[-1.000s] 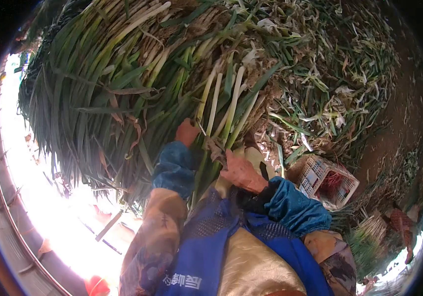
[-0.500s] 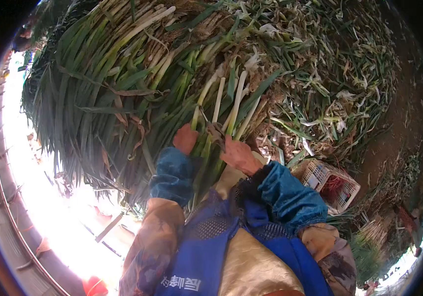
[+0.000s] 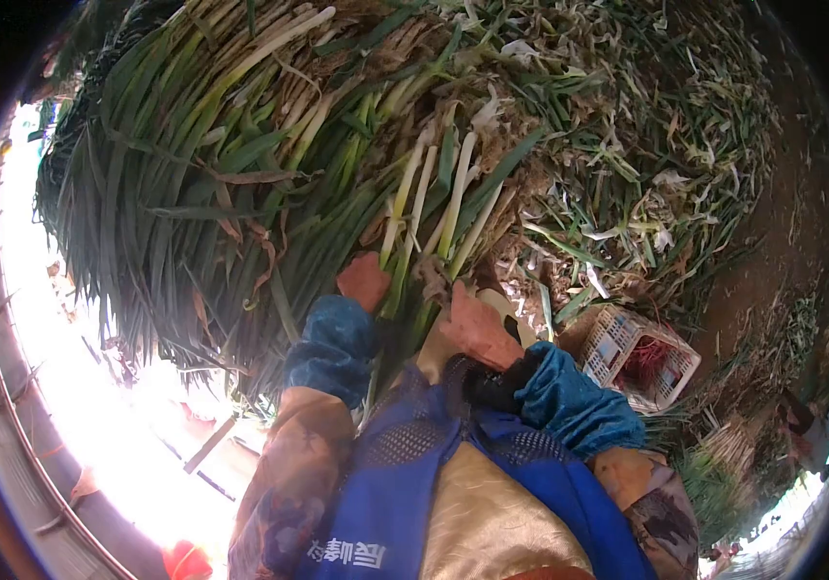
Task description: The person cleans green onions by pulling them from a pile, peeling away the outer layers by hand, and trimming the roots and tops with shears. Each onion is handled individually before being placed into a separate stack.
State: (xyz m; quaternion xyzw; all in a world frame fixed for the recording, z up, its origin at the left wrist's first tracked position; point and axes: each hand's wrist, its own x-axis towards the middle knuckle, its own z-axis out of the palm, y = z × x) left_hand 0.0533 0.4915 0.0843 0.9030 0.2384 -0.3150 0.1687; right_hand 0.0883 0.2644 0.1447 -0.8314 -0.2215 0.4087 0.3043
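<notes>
Brown ground [image 3: 757, 237] — heaped green onions [image 3: 168, 208], scattered leaf scraps [image 3: 641, 164], a pale plastic basket [image 3: 611, 350]

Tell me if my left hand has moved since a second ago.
Yes, slightly: your left hand sits lower in the view now, closer to you, judged against the white plastic crate.

- Brown ground [image 3: 762, 242] along the right, dim and shaded.
- White glare [image 3: 95, 406] flooding the left side, washing out detail.
- Grey ribbed strip [image 3: 0, 425] curving down the far left edge.
- Smaller bright patch [image 3: 784, 510] at the lower right.
</notes>
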